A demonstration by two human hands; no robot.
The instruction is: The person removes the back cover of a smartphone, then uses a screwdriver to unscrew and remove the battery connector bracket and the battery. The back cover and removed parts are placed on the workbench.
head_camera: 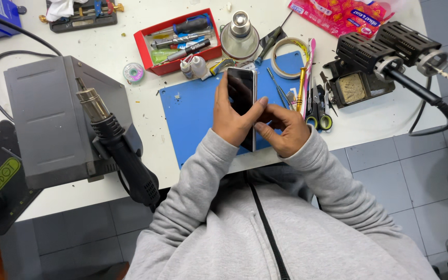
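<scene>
White bench top [130,111] over a grey tiled floor fills the view, crowded with repair gear. Far to the left of the hands a grey hot-air station [47,124] is seen, with its black-handled nozzle [112,137] hung at the side. Above and to the left of the hands a red tray [142,44] of tools is set, and a blue mat [193,114] is spread directly beneath them.

A phone [243,96] is held upright over the mat, its dark glass face turned toward the camera and its pale edge frame showing along the right side. It is gripped by the left hand [232,116], whose fingers are wrapped around the left edge while the thumb is laid across the lower glass. The lower right edge is pinched by the right hand [281,127], fingertips pressed together against the frame.

The phone is judged light, stiff and thin, with slippery glass that would likely crack if dropped or bent; it is best taken by the long side edges, not by the face.

Just right of the hands, tweezers [278,88], a roll of tape [292,63] and scissors [320,111] are laid out, and further right a black soldering stand [369,57] is placed.
</scene>
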